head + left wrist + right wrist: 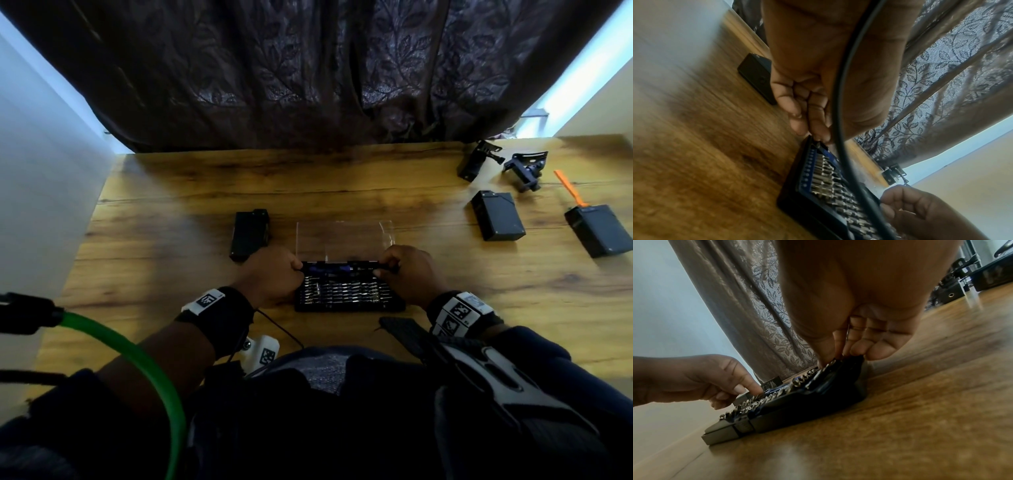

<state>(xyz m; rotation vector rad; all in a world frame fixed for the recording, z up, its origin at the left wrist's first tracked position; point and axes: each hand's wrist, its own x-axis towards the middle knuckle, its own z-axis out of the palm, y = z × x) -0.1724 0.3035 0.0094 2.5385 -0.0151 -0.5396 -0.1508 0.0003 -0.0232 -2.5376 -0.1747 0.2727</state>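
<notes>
Overhead, in the head view, a black bit case (349,309) lies on the wooden surface (164,274) just in front of the person, its clear lid (342,236) open behind it. A screwdriver (342,268) with a black and blue handle lies crosswise in the case's far slot. The left hand (274,277) pinches its left end and the right hand (409,274) its right end; each grip is narrow, with the fingers curled onto the tool. A black box (249,234) sits just left of the lid. A second black box (497,220), a third black box (597,234) and an orange tool (568,188) lie well apart to the right.

Seen from the left wrist, the left hand's fingertips (797,120) close on the dark tool end at the case's far corner, just above rows of metal bits (830,178). A black cable (840,97) crosses the picture, and the right hand (920,211) shows at lower right.

Seen from the right wrist, the right hand's fingertips (859,348) pinch the tool end at the near edge of the bit case (818,410). The left hand (694,378) sets its forefinger down at the opposite side.
</notes>
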